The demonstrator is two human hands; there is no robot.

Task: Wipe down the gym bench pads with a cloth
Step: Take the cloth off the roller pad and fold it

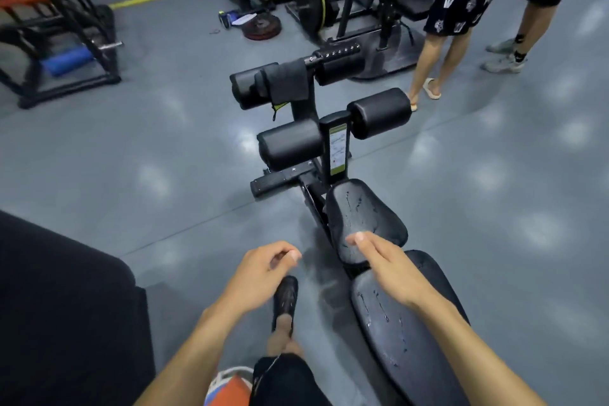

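Head view: my left hand (263, 265) hangs loosely curled and empty at lower centre; my right hand (384, 259) is relaxed, holding nothing, above the wet seat pad (362, 214). The cloth (288, 81) drapes the upper roller pad (245, 86) at upper centre, well apart. Risk: leaning far for it, I could slip on droplets.

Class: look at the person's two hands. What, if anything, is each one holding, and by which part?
Nothing. The left hand and right hand are both empty, fingers loosely curled. The cloth hangs over a far roller pad, untouched.
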